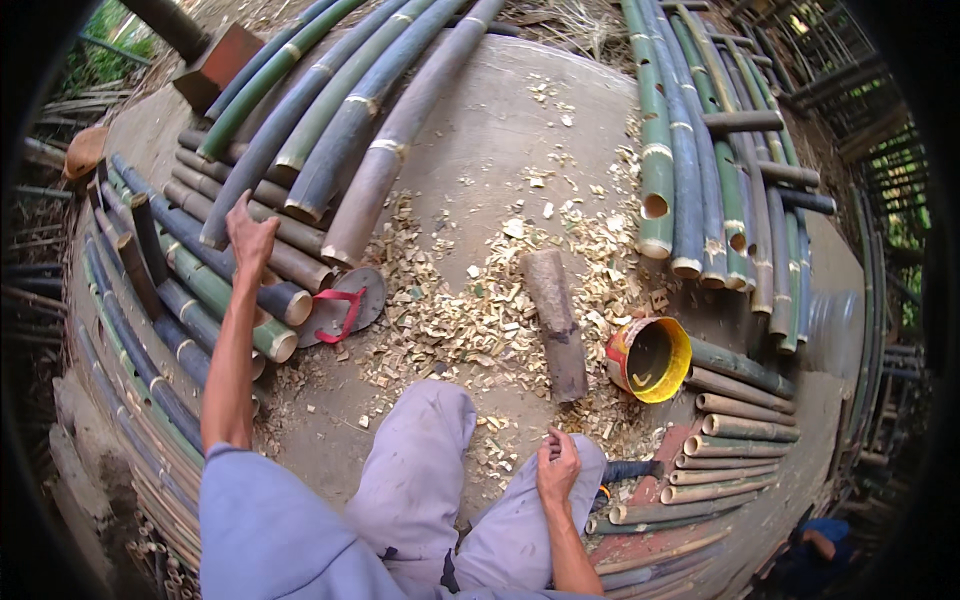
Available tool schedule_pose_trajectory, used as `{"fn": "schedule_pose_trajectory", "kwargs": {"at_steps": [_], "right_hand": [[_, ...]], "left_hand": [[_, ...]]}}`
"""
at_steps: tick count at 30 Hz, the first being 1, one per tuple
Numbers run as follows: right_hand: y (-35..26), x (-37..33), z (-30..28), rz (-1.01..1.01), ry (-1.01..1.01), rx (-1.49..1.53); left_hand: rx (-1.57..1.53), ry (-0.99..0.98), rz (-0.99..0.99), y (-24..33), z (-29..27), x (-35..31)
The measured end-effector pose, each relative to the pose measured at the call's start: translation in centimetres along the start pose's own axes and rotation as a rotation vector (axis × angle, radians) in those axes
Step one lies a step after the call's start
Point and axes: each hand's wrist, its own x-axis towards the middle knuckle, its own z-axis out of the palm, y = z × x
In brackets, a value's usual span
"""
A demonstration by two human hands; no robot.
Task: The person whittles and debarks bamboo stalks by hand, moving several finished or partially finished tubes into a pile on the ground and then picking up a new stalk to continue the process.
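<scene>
My left hand point(252, 235) reaches out to the near end of a dark bamboo pole point(258, 165), index finger stretched along it and thumb apart, holding nothing. This pole lies in a row of long green and dark poles propped across shorter bamboo pieces point(290, 245). Just right of that hand is a grey sandal point(365, 300) with a red strap. My right hand point(558, 468) rests on my right knee with its fingers curled in; I see nothing in them. Beyond that knee a short wooden log point(553, 325) lies among pale wood chips point(465, 325).
A yellow and red bucket point(680, 362) lies tipped right of the log. More bamboo poles point(685, 150) with cut holes lie far right, and short tubes point(745, 430) near right. Beside my right knee is a dark blue object point(635, 470), partly hidden. Someone in blue point(815, 550) is at lower right.
</scene>
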Motion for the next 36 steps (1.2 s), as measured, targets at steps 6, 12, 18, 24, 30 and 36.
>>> {"fn": "schedule_pose_trajectory", "kwargs": {"at_steps": [6,12,18,24,30,36], "right_hand": [[0.5,0.2,0.8,-0.075,-0.011,-0.198],[0.1,0.1,1.0,-0.040,-0.001,-0.237],[-0.7,0.2,1.8,-0.049,-0.026,-0.325],[-1.0,0.3,2.1,-0.033,-0.034,-0.326],[-0.6,0.1,2.2,-0.011,-0.038,-0.369],[-1.0,0.2,2.3,-0.006,-0.058,-0.380]], "left_hand": [[-0.907,-0.328,-0.551,-3.1,3.2,2.5],[-0.876,-0.340,-0.632,2.1,5.8,7.0],[-0.599,-0.157,-0.459,-0.7,10.2,9.0],[-0.459,-0.148,-0.395,0.1,10.8,9.2],[-0.291,-0.018,-0.285,2.1,9.5,7.7],[-0.204,0.066,-0.125,3.6,8.6,6.9]]}}
